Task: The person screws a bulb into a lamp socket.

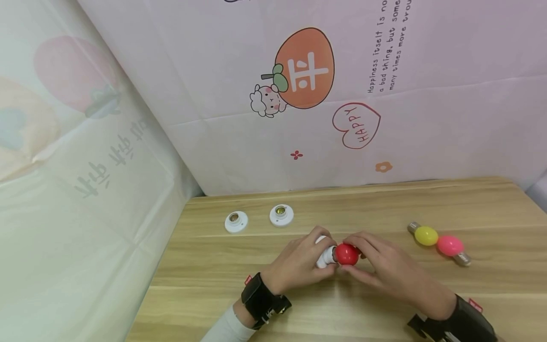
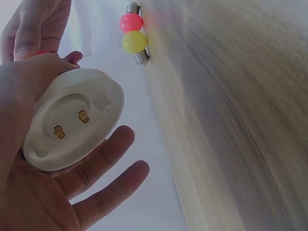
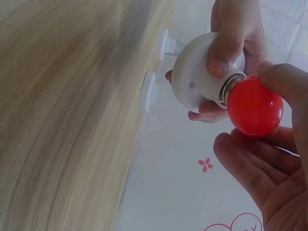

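Observation:
My left hand (image 1: 301, 261) grips a white round lamp holder (image 3: 190, 77), tipped on its side above the table. Two brass screw terminals show on the underside of its base in the left wrist view. My right hand (image 1: 382, 266) pinches a red light bulb (image 3: 255, 106) between thumb and fingers. The bulb's metal screw base sits at the mouth of the holder's socket, with a narrow band of metal showing. In the right wrist view, the left thumb lies along the socket's neck.
Two more white lamp holders, one at the left (image 1: 236, 222) and another beside it (image 1: 281, 215), stand toward the table's back. On the right lie a yellow bulb (image 1: 426, 235) and a pink bulb (image 1: 450, 245), touching. A printed cloth (image 1: 239, 152) hangs behind the wooden table (image 1: 205, 280).

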A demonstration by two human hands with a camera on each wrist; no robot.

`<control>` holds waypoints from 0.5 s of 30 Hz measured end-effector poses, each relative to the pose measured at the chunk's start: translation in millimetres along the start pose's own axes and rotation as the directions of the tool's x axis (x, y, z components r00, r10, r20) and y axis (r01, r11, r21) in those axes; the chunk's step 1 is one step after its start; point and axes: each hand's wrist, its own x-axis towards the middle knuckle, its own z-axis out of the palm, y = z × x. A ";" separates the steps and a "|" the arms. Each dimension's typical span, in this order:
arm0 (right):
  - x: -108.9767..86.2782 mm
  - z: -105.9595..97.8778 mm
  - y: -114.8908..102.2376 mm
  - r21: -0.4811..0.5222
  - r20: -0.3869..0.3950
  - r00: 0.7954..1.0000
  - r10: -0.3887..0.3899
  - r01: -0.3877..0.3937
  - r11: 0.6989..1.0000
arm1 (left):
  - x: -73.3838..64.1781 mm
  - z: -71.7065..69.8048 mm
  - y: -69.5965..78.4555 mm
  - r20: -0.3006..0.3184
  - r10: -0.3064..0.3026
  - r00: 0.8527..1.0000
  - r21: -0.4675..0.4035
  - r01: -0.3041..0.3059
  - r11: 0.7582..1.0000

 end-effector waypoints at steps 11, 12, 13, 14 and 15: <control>-1.8 -1.5 -0.4 -0.008 0.068 0.995 0.075 -0.075 0.997 | 0.8 -0.8 1.6 0.007 0.000 1.000 0.007 0.000 1.000; -2.1 -1.4 0.0 -0.008 0.076 0.994 0.081 -0.080 0.997 | 0.9 -0.8 1.8 0.009 -0.001 1.000 0.009 0.001 1.000; -2.3 -1.5 0.1 -0.007 0.085 0.992 0.088 -0.088 0.996 | 1.0 -0.9 2.0 0.012 -0.002 1.000 0.011 0.001 1.000; -2.5 -1.5 0.3 -0.007 0.089 0.992 0.090 -0.090 0.996 | 1.1 -1.0 2.1 0.014 -0.002 1.000 0.013 0.002 1.000; -2.5 -1.5 0.4 -0.006 0.091 0.992 0.090 -0.090 0.996 | 1.1 -1.0 2.3 0.016 -0.003 1.000 0.013 0.003 1.000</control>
